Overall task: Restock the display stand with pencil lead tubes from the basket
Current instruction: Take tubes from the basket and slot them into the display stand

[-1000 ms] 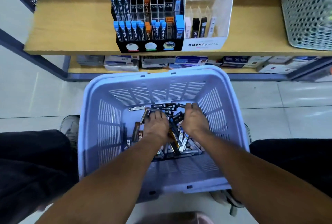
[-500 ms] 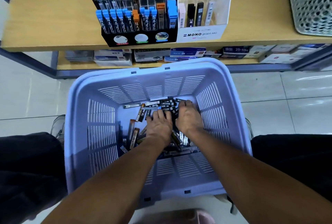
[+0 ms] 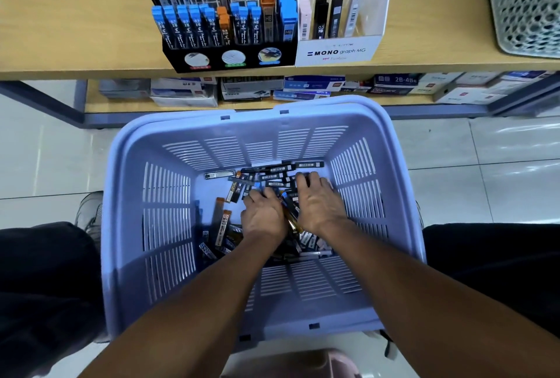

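Since half a second ago both hands have shifted little — left hand [image 3: 264,216] and right hand [image 3: 318,202] lie knuckles-up on the pencil lead tubes [image 3: 274,176] in the lilac basket [image 3: 169,196]. Fingers curl into the pile; any grasp — I cannot tell. Display stand [image 3: 224,14] sits at twelve o'clock.

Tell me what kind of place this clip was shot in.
Most likely a stationery shop aisle. A wooden shelf carries a black display stand of pencil lead tubes and a MONO graph MG display, with boxed stock on the shelf below.
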Tool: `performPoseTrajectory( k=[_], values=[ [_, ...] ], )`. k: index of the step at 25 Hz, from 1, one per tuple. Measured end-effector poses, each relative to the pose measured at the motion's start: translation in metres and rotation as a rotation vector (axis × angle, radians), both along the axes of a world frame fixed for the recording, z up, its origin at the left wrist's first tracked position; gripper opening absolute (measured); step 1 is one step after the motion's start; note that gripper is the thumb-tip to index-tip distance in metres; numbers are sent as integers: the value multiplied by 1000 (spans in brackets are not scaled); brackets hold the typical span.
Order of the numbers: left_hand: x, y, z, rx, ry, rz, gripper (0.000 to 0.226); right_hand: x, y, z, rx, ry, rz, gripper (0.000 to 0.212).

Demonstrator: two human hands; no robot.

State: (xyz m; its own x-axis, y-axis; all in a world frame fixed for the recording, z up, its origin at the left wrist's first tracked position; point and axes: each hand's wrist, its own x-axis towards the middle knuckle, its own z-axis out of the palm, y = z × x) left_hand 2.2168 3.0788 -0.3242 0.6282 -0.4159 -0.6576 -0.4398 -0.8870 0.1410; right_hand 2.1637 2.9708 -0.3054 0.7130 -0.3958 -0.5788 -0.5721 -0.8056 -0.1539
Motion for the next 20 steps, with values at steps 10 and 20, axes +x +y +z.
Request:
performPoseTrajectory(
  k=[10,20],
  values=[
    [8,0,-1,-43,8,55,58,5,-4,3,-34,19,107,61],
    [17,-8,7,-16,78,23,56,17,1,-1,-89,53,204,51]
  ],
)
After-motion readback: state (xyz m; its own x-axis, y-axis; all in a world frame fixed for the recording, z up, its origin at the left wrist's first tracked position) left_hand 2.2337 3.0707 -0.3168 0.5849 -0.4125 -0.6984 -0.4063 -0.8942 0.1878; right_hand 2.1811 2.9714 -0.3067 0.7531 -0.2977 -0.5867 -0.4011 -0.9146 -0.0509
